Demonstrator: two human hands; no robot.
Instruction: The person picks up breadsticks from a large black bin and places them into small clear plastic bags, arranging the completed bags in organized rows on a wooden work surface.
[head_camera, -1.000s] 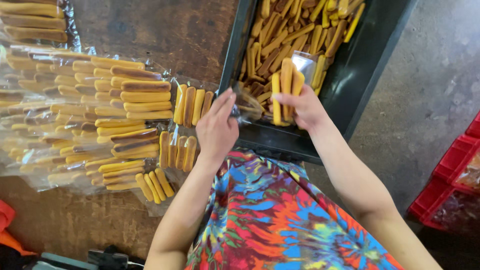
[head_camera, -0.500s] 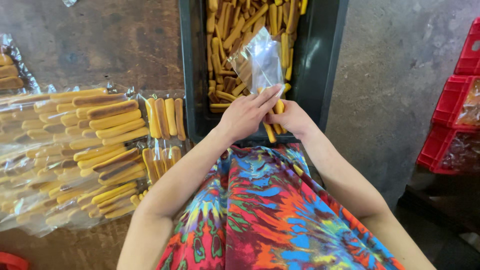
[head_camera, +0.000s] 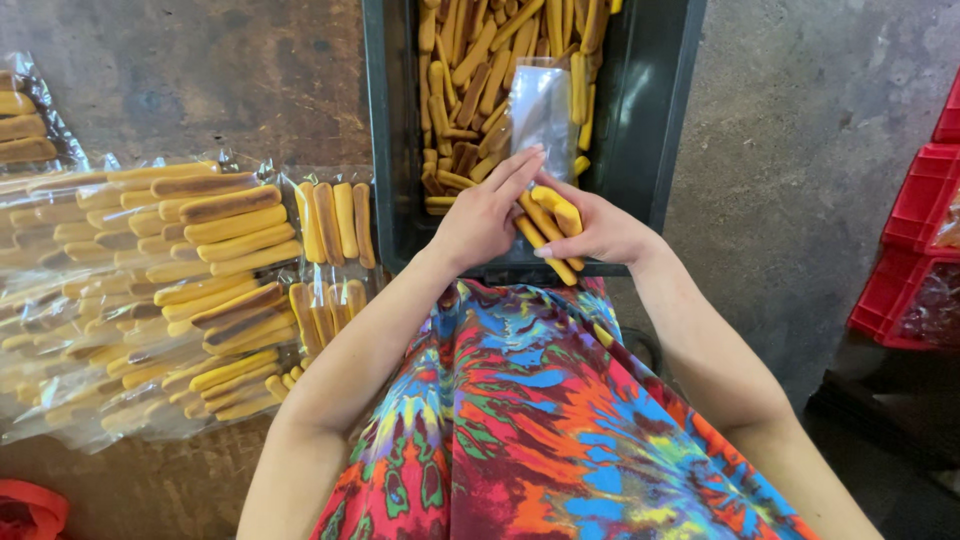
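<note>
Watching frame centre: my right hand (head_camera: 600, 232) grasping bundle of long yellow-orange biscuit sticks (head_camera: 548, 226), long axis upper-left to lower-right; left hand (head_camera: 483, 215), fingers extended, touching bundle, clear plastic bag (head_camera: 541, 115) just above, over black tray (head_camera: 640, 150).

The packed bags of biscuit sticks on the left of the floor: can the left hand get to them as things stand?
Probably yes. The left hand rests on the yellow sticks held by the right hand and grips nothing itself. The packed bags lie just beside the left forearm, with nothing between.
</note>
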